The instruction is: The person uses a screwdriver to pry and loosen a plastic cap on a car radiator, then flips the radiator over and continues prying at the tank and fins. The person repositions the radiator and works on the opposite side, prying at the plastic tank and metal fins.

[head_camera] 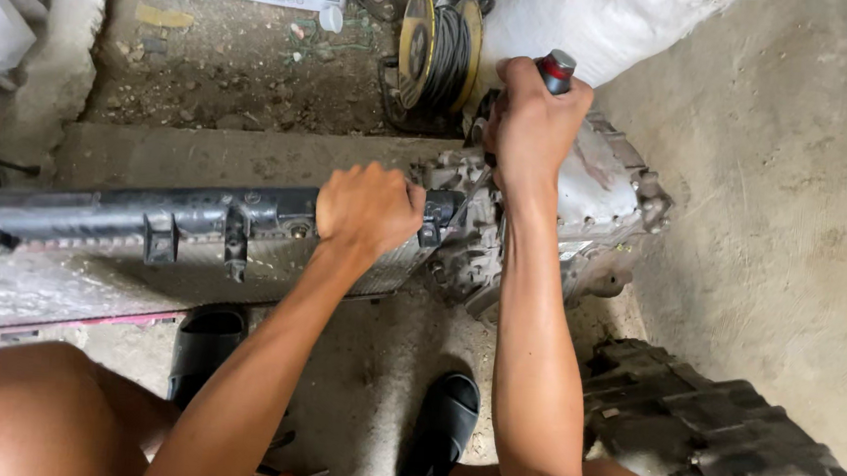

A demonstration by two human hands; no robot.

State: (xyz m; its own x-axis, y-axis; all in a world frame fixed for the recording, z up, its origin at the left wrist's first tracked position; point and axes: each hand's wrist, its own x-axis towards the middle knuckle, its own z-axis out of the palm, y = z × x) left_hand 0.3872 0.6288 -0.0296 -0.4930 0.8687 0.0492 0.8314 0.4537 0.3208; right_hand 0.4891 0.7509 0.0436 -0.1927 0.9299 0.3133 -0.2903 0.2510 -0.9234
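Two bare hands work at a long radiator (95,245), its black plastic top tank ribbed and dusty above fine metal fins. Left hand (368,209) is clenched over the tank's right end, knuckles up. Right hand (531,126), just right of the radiator, grips a red-and-black screwdriver (555,71) upright, shaft angled down toward that end, against a grimy cast-metal gearbox (594,210).

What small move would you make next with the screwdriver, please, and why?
Probably lever the screwdriver gently: the right hand grips its red handle with the tip down by the radiator end, while the left hand steadies the black top.
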